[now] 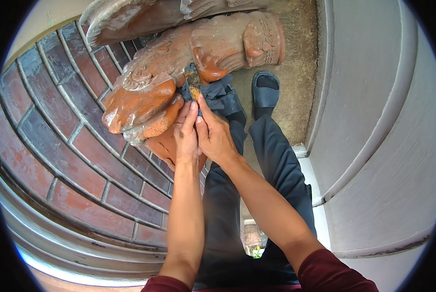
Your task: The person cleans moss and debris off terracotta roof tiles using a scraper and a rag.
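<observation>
Between my hands is a narrow flat-bladed scraper (pixel 192 80), its dark blade pointing away from me and stained yellow-brown near the base. My left hand (pixel 186 135) is closed around the handle from the left. My right hand (pixel 215 135) grips it from the other side, the index finger at the base of the blade. Most of the handle is hidden; a bit of blue shows between the fingers. A dark grey cloth (pixel 213 91) lies just behind the blade. Beyond it stretches an orange-brown moulded figure (pixel 167 56) with carved, scaly relief and whitish, worn patches.
On the left is a wall of dark red bricks (pixel 81 175) with raised grey joints. A smooth grey wall (pixel 368 97) curves along the right. Another weathered moulded piece (pixel 140 19) lies at the top. My feet in dark slippers (pixel 265 92) stand on a rough concrete floor (pixel 293 102).
</observation>
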{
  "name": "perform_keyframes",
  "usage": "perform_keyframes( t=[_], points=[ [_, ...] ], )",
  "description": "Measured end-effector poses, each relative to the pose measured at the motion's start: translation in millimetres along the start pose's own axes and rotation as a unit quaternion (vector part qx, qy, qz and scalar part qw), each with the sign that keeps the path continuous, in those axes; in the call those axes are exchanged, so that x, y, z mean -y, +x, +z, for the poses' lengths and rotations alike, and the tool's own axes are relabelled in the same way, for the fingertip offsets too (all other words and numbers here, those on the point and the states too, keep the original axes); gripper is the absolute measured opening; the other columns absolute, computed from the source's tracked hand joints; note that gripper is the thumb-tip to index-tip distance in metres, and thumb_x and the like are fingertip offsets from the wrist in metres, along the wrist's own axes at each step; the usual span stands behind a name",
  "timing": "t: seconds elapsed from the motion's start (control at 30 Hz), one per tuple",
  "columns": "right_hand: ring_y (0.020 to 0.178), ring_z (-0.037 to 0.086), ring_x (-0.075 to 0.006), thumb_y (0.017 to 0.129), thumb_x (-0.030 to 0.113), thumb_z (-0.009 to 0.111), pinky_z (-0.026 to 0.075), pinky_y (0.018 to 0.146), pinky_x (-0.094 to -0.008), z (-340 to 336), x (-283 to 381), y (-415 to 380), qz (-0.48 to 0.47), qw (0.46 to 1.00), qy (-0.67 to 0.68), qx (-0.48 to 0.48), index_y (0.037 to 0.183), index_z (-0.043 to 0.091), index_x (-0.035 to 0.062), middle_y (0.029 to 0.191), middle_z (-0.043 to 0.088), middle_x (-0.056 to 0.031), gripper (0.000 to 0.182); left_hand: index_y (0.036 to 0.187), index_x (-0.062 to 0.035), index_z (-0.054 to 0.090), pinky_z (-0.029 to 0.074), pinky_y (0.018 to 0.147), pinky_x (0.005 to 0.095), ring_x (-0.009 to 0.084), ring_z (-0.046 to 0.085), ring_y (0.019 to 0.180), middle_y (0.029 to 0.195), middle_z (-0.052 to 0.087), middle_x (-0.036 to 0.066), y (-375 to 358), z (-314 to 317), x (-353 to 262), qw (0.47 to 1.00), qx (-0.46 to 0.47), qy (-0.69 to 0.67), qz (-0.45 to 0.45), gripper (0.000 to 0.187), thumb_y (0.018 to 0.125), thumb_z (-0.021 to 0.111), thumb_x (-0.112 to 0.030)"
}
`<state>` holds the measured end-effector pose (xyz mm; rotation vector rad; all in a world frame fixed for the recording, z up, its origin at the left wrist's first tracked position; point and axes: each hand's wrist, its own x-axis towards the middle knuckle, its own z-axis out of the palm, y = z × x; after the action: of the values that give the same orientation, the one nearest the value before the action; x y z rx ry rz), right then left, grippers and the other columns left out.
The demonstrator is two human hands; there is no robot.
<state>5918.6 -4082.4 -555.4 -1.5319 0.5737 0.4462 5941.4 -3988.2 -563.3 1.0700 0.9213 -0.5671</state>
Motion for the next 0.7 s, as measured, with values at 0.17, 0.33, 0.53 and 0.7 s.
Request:
perform_keyframes(
  t=[0.17,0.33,0.53,0.7],
  points=[
    [0.104,0.061,-0.046,0.094,0.009,0.047,0.049,0.088,-0.046,-4.2,2.3,-6.5,-0.004,1.0,0.011,0.001,0.145,0.039,0.0016,0.113,0.061,-0.0327,0.052,0.12,-0.0034,0.059,0.046,0.075,0.0195,0.0054,0.057,0.087,0.103,0.063,0.0,-18.6,18.6,-1.8,0.999,-0.034,0.025,0.001,0.03,0.099,0.058,-0.025],
    [0.103,0.061,-0.0462,0.093,0.009,0.048,0.049,0.086,-0.0455,-3.9,10.7,-3.5,0.026,1.0,0.011,-0.001,0.145,0.038,0.0015,0.11,0.061,-0.0333,0.053,0.132,0.0017,0.054,0.044,0.083,0.0195,0.0077,0.056,0.097,0.113,0.062,0.004,-11.3,14.5,-5.8,0.997,0.004,0.067,0.03,0.042,0.1,0.056,-0.025],
    [0.094,0.062,-0.0477,0.093,0.01,0.048,0.049,0.083,-0.0484,-3.2,21.0,6.1,0.041,0.999,-0.02,0.011,0.144,0.038,-0.0015,0.097,0.062,-0.0348,0.053,0.136,0.0086,0.047,0.043,0.096,0.0256,0.013,0.056,0.109,0.125,0.058,0.01,-12.8,11.2,-10.3,0.995,-0.024,0.082,0.051,0.052,0.099,0.054,-0.027],
    [0.094,0.065,-0.0443,0.094,0.012,0.049,0.051,0.078,-0.0422,-5.0,17.9,-2.5,0.038,0.997,-0.06,0.02,0.142,0.043,0.0006,0.095,0.064,-0.0313,0.049,0.128,-0.0014,0.054,0.045,0.098,0.0328,0.0206,0.059,0.109,0.121,0.061,0.011,-6.0,-8.7,5.5,0.992,-0.01,-0.129,0.006,0.039,0.098,0.051,-0.026]
  ],
)
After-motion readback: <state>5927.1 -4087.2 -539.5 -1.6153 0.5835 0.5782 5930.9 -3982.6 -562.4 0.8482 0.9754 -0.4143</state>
